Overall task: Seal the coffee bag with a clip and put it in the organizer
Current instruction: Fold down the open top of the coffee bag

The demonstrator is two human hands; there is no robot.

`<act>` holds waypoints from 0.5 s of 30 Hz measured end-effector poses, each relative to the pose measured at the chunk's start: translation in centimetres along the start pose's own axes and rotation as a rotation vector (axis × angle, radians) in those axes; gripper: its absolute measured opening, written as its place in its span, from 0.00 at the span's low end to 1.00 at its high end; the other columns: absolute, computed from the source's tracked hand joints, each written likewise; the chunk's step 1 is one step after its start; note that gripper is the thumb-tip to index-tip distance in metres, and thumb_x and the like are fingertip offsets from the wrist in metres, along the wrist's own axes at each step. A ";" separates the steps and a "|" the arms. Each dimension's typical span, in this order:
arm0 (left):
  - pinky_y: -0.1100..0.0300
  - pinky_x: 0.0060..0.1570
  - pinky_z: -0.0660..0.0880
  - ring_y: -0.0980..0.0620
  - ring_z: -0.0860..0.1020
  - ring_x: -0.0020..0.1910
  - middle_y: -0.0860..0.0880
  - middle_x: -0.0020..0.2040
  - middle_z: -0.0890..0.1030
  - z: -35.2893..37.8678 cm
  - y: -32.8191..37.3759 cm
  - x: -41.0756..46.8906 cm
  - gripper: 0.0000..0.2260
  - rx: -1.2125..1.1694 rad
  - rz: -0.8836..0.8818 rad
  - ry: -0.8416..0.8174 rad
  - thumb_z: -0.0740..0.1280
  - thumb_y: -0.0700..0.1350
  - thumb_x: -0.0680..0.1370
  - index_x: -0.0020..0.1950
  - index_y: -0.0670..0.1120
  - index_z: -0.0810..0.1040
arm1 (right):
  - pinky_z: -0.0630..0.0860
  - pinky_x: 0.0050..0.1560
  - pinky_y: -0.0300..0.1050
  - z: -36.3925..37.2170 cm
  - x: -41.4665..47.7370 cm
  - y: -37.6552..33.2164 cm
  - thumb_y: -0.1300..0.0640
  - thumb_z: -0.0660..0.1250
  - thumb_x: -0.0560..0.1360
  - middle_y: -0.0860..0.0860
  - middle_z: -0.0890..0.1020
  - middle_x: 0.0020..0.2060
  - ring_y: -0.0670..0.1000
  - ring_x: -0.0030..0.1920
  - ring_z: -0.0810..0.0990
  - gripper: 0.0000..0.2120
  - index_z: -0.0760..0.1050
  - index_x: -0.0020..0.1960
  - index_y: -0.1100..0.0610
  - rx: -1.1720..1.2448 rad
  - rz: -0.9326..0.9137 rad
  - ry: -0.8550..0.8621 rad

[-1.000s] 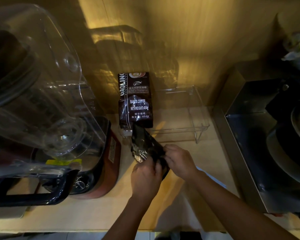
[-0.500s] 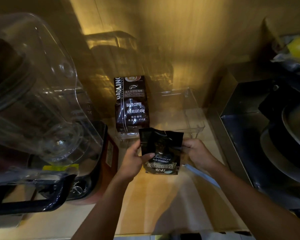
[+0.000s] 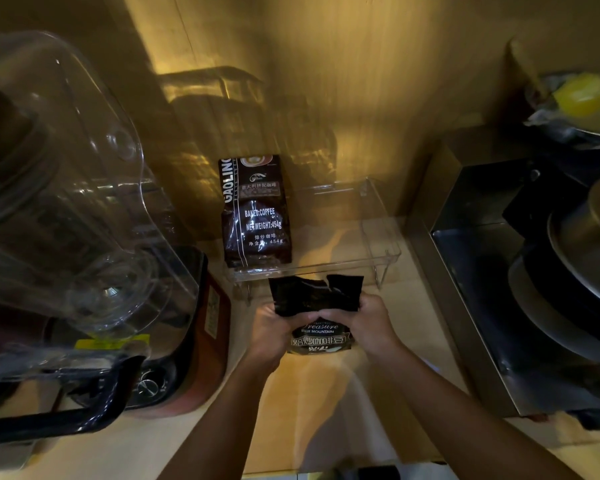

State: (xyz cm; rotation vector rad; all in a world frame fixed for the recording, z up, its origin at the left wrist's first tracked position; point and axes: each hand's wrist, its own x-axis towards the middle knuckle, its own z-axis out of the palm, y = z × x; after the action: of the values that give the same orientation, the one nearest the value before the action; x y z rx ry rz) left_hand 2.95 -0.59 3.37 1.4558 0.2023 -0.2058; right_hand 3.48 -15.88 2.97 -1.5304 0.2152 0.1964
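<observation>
Bag middle behind hands, seemingly.

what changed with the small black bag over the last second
The small black coffee bag turned from edge-on to label facing the camera. The left hand and right hand, earlier close together low on it, now pinch it from either side. The GAOLING bag stayed standing in the clear organizer.

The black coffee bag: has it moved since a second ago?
Yes. The black coffee bag now stands upright, turned face-on, closer to the clear organizer.
</observation>
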 end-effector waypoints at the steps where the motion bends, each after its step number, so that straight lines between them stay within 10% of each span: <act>1: 0.62 0.35 0.80 0.51 0.83 0.39 0.52 0.37 0.86 -0.1 -0.1 -0.1 0.12 -0.019 -0.009 0.004 0.72 0.33 0.66 0.38 0.52 0.84 | 0.80 0.38 0.42 0.0 0.1 0.0 0.66 0.75 0.62 0.51 0.84 0.35 0.51 0.37 0.83 0.11 0.80 0.38 0.52 0.018 0.005 0.001; 15: 0.54 0.47 0.73 0.57 0.80 0.32 0.52 0.27 0.80 -1.5 0.9 -0.2 0.12 -0.127 0.034 0.322 0.70 0.33 0.69 0.38 0.47 0.69 | 0.75 0.29 0.38 -1.0 0.2 -0.8 0.69 0.71 0.66 0.48 0.82 0.25 0.46 0.28 0.80 0.09 0.75 0.35 0.57 0.192 0.011 0.165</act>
State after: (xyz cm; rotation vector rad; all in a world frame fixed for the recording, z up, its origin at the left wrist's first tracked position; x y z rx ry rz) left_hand 2.93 0.99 4.13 1.3592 0.4436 0.0698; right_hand 3.84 -16.95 3.63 -1.3551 0.3631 0.0563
